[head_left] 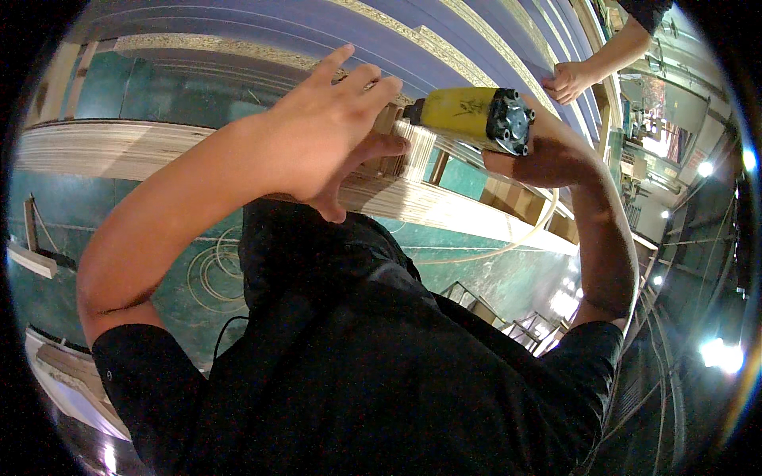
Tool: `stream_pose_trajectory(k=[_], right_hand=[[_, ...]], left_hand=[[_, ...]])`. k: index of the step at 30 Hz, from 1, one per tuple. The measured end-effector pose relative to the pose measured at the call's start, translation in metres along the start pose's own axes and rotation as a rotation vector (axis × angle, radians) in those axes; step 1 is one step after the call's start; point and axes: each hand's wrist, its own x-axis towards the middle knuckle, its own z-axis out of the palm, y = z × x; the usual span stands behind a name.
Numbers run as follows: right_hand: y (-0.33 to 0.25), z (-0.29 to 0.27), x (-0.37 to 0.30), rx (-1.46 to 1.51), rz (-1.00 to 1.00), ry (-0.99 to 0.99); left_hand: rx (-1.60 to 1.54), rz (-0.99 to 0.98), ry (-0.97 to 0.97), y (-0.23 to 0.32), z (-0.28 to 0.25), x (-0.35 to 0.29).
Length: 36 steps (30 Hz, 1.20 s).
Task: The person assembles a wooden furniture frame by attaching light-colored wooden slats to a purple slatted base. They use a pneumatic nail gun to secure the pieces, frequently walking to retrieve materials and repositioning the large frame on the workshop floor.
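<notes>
A yellow nail gun point(456, 113) with a black and silver end cap is gripped in my right hand point(548, 147). Its dark nose points left, at the edge of some short wood pieces point(414, 155) standing on the plywood strips point(476, 208). My left hand point(337, 119) is spread over the strips just left of the nose. Its fingers are stretched apart and its thumb lies against the wood beside the short pieces. Part of the wood under the left palm is hidden. Whether the nose touches the wood, I cannot tell.
Long blue-faced boards point(381, 51) with raw chipboard edges lie beyond the strips. A co-worker's hand point(567, 82) rests by them at the upper right. A pale air hose point(508, 252) hangs below the gun, and more hose lies coiled point(213, 274) on the green floor.
</notes>
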Motion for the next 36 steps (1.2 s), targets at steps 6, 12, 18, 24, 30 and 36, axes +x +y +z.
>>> stream_pose_trajectory(k=[6,12,18,24,30,36], right_hand=[[-0.012,-0.001,-0.001,-0.024,0.018,0.013],[0.005,0.005,0.002,-0.059,-0.061,0.046],[0.002,0.008,-0.002,-0.011,-0.127,0.098],[0.023,0.016,0.003,-0.231,-0.422,0.218],[0.051,0.026,-0.001,0.004,-0.250,0.149],[0.093,0.048,-0.026,0.284,0.149,-0.039]], left_hand=[[-0.038,-0.010,-0.002,0.000,0.002,0.000],[-0.027,0.006,0.014,-0.002,0.004,-0.002],[0.007,-0.003,-0.033,-0.002,0.003,0.000],[0.050,-0.005,-0.054,0.000,0.002,0.001],[0.067,-0.010,-0.129,0.003,-0.010,0.002],[0.033,0.001,-0.109,0.006,-0.011,0.011]])
